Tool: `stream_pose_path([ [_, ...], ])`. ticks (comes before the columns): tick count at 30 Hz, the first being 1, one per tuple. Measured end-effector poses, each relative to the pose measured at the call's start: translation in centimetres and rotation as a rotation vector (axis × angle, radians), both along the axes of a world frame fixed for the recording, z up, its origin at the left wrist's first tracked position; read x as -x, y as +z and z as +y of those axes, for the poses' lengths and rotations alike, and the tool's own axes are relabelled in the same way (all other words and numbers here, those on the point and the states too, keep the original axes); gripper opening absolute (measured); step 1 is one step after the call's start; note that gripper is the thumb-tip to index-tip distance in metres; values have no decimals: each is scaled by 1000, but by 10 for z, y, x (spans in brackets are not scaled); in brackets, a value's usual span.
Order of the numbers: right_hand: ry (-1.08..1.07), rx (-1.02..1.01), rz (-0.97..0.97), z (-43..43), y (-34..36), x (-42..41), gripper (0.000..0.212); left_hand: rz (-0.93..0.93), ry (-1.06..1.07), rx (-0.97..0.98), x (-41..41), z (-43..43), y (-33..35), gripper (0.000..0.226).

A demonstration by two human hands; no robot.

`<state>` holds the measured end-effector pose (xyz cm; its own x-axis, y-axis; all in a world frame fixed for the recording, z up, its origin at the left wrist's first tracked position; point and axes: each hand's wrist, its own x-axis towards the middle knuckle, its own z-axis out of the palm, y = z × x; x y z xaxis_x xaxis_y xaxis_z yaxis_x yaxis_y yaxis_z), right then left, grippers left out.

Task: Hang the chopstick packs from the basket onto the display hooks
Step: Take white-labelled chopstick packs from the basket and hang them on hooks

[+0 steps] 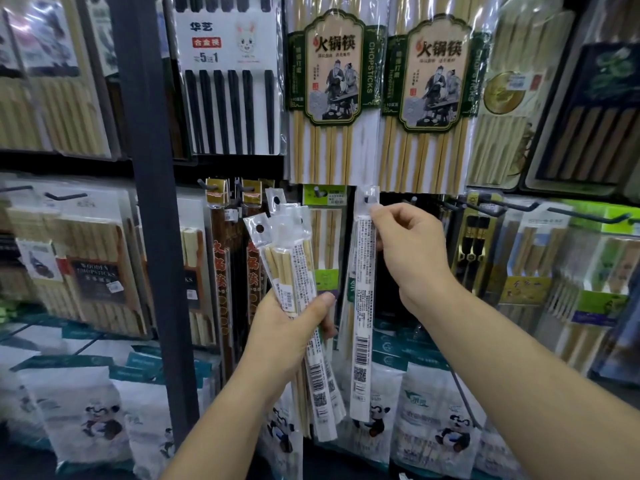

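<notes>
Bundle of chopstick packs (294, 265) at centre frame, clutched low down by left hand (289, 327), thumb across the front; lower ends fanned out below the fist, exact count hard to make out. Just right of it, single pack (362, 306) hanging upright, top hole at a hook (370, 199) (fully seated or not, unclear behind plastic glare). Pinched near its top by right hand (412, 251), fingertips partly hidden behind the pack.
</notes>
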<state>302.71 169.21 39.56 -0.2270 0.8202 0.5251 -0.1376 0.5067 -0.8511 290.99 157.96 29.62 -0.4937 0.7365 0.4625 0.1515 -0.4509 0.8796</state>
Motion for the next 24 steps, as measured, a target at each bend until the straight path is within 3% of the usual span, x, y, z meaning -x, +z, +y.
stream_pose_path([
  [2, 4, -1, 10, 1, 0, 2, 30, -9, -20, 7, 0, 0, 0, 8],
  [20, 5, 20, 37, 7, -2, 9, 33, -88, -72, 28, -2, 0, 0, 20],
  [24, -76, -23, -31, 13, -6, 9, 31, -89, -71, 25, -4, -1, 1, 21],
])
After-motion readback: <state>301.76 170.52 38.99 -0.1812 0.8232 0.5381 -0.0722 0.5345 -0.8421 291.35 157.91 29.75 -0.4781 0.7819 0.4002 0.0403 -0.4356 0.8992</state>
